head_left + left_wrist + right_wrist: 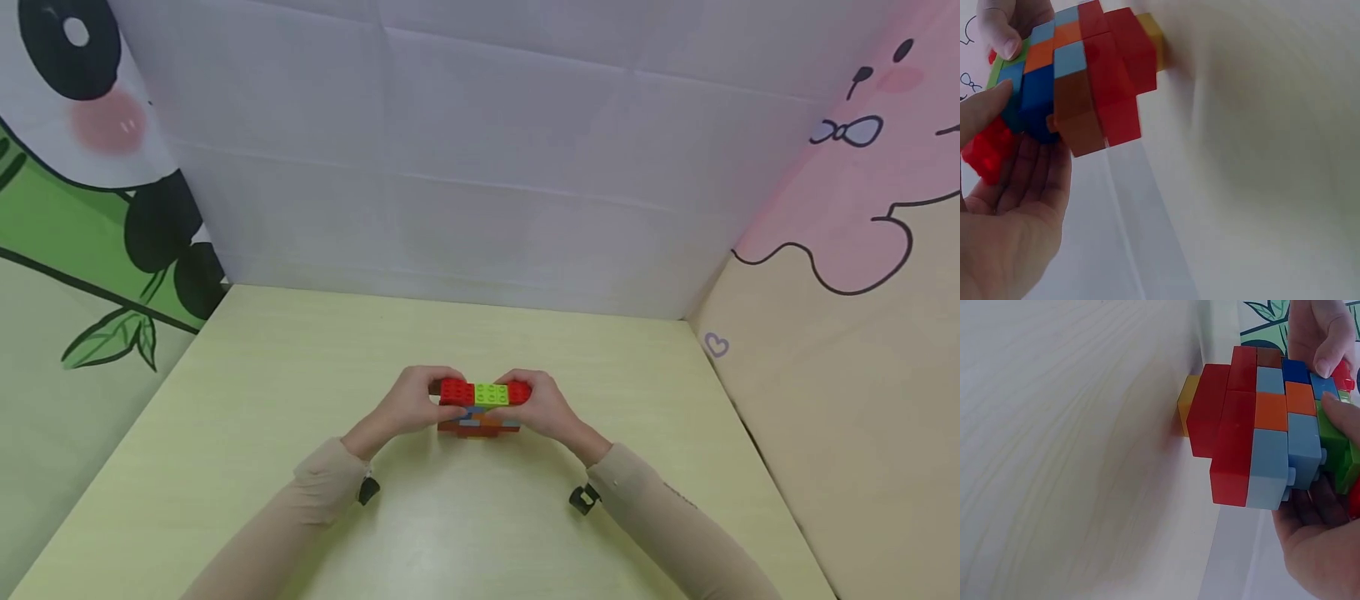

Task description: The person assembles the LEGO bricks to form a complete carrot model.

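A model of toy building bricks (480, 421) is held between both hands over the middle of the table. Its top row shows a lime-green brick (491, 395) between two red ones. Below, in the right wrist view, come light blue (1267, 469), orange (1270, 411) and red bricks (1209, 419), narrowing to a yellow brick (1187, 403). My left hand (415, 402) grips the left end, thumb on the near face and fingers behind. My right hand (547, 404) grips the right end the same way. Whether the yellow brick touches the table cannot be told.
The pale wood table (450, 525) stretches around the hands. A white cloth wall (487, 167) stands behind it, with printed panels on the left (97, 250) and right (840, 350). Small black devices (583, 499) sit at both wrists.
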{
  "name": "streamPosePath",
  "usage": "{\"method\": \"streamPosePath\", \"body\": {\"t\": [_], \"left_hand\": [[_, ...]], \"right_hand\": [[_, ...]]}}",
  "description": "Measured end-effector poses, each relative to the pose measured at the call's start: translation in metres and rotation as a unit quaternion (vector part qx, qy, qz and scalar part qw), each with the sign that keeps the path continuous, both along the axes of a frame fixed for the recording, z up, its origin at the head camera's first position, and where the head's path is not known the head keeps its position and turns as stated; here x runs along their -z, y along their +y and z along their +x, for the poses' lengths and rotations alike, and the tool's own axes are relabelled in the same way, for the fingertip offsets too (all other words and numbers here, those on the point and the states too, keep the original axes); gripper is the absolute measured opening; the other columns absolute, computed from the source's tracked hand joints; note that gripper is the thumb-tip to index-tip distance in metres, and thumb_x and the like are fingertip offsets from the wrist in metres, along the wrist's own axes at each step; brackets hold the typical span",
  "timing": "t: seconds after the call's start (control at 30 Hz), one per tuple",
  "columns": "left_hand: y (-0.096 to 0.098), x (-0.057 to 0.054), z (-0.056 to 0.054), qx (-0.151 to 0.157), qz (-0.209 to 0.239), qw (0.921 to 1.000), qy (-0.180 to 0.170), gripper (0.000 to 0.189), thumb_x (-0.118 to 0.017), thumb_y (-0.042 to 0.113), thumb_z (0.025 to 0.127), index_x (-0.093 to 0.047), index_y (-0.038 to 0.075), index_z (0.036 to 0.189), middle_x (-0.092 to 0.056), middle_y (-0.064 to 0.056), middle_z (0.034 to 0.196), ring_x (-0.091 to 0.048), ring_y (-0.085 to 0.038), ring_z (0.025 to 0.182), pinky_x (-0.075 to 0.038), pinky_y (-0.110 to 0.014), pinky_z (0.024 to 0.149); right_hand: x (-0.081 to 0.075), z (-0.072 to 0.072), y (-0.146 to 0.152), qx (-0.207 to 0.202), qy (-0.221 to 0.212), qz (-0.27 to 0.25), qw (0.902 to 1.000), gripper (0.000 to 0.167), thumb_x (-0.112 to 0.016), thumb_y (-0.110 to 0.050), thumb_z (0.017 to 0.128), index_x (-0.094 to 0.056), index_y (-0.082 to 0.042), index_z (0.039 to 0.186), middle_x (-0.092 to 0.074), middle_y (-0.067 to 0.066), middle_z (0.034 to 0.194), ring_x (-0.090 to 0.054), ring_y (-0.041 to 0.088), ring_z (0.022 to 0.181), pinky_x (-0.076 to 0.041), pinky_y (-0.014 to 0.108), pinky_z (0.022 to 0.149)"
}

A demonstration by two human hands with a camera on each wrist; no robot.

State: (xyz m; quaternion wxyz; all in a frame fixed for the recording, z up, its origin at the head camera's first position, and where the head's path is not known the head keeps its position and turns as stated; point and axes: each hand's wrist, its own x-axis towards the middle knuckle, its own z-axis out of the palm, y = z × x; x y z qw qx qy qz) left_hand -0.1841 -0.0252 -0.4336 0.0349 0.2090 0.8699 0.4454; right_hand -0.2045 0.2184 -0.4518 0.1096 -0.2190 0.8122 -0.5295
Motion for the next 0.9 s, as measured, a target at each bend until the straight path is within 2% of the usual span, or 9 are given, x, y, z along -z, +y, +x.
{"method": "streamPosePath", "body": {"t": [0.23,0.43,0.57,0.67,0.8,0.9], "left_hand": [[0.003,0.01,0.002,-0.009,0.04,0.999,-0.019,0.035,-0.083,0.013,0.073,-0.068,0.01,0.105,-0.066,0.005,0.092,-0.062,-0.013,0.08,-0.052,-0.03,0.072],[0.005,0.013,0.002,-0.021,0.044,0.9986,-0.022,0.038,-0.084,0.009,0.071,-0.067,0.009,0.105,-0.067,0.004,0.094,-0.062,-0.014,0.08,-0.052,-0.03,0.073],[0.004,0.018,0.003,-0.031,0.042,0.9983,-0.027,0.04,-0.084,0.008,0.07,-0.067,0.008,0.106,-0.067,0.004,0.094,-0.062,-0.013,0.079,-0.052,-0.03,0.073],[0.005,0.02,0.003,-0.035,0.039,0.9982,-0.03,0.04,-0.085,0.008,0.07,-0.067,0.009,0.106,-0.067,0.005,0.095,-0.062,-0.012,0.08,-0.052,-0.029,0.073],[0.003,0.022,0.005,-0.031,0.027,0.9988,-0.027,0.041,-0.085,0.011,0.071,-0.067,0.01,0.108,-0.067,0.004,0.098,-0.064,-0.012,0.085,-0.052,-0.029,0.077],[0.0,0.024,0.006,-0.031,0.017,0.9991,-0.025,0.042,-0.086,0.012,0.071,-0.067,0.011,0.108,-0.067,0.004,0.1,-0.064,-0.013,0.089,-0.051,-0.029,0.079]], "right_hand": [[0.003,0.001,-0.001,0.002,-0.003,-0.014,0.9999,0.04,-0.085,-0.024,0.072,-0.067,-0.013,0.106,-0.064,0.001,0.098,-0.061,0.021,0.083,-0.053,0.034,0.068],[0.006,0.0,0.0,0.013,-0.005,-0.025,0.9996,0.043,-0.086,-0.024,0.071,-0.066,-0.013,0.108,-0.062,0.003,0.102,-0.06,0.022,0.086,-0.053,0.035,0.07],[0.009,-0.002,0.003,-0.005,-0.015,-0.034,0.9993,0.04,-0.084,-0.015,0.073,-0.066,-0.008,0.108,-0.065,0.004,0.101,-0.06,0.021,0.087,-0.052,0.034,0.075],[0.003,0.003,0.006,-0.029,-0.027,-0.041,0.9984,0.036,-0.081,-0.007,0.076,-0.065,-0.002,0.108,-0.067,0.004,0.1,-0.061,0.019,0.087,-0.051,0.033,0.078],[0.012,0.002,0.011,-0.04,-0.043,-0.05,0.997,0.039,-0.08,-0.006,0.076,-0.064,0.0,0.112,-0.068,0.005,0.101,-0.064,0.02,0.089,-0.052,0.033,0.079],[0.03,-0.003,0.014,-0.041,-0.047,-0.053,0.9966,0.043,-0.082,-0.009,0.075,-0.065,-0.004,0.115,-0.068,0.004,0.104,-0.065,0.022,0.091,-0.051,0.034,0.081]]}}
